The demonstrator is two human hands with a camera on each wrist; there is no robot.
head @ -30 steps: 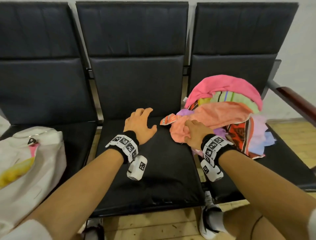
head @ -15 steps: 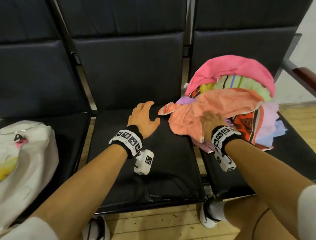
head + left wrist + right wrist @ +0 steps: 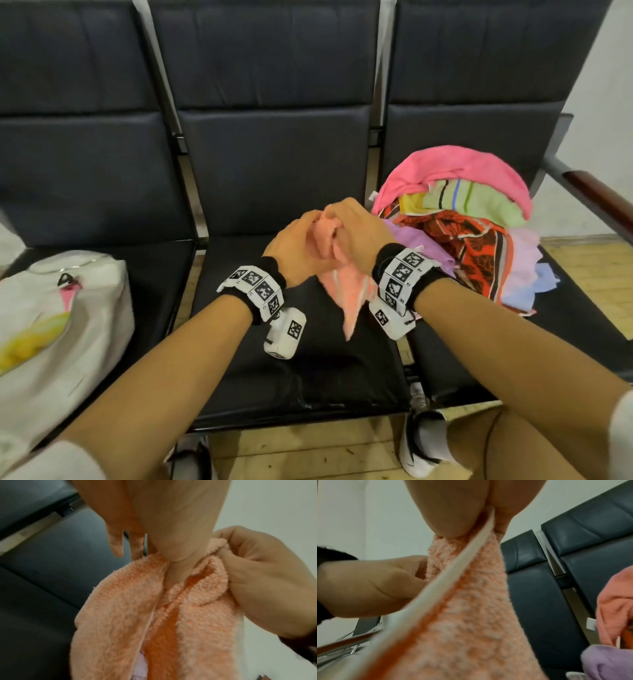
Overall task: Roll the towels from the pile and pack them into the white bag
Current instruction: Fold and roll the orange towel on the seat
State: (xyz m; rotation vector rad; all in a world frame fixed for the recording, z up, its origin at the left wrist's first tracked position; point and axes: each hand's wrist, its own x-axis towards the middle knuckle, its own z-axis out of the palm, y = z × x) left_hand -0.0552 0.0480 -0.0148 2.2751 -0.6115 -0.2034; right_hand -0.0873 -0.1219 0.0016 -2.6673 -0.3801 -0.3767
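Black bench seats [image 3: 301, 370]; left hand [image 3: 294, 250] and right hand [image 3: 356, 233] both pinch peach towel [image 3: 346, 294], lifted.

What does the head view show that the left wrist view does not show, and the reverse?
Only the head view shows the white bag on the left seat and the towel pile on the right seat. Only the left wrist view shows the towel's darker orange inner fold. Both show the left hand and right hand gripping the peach towel.
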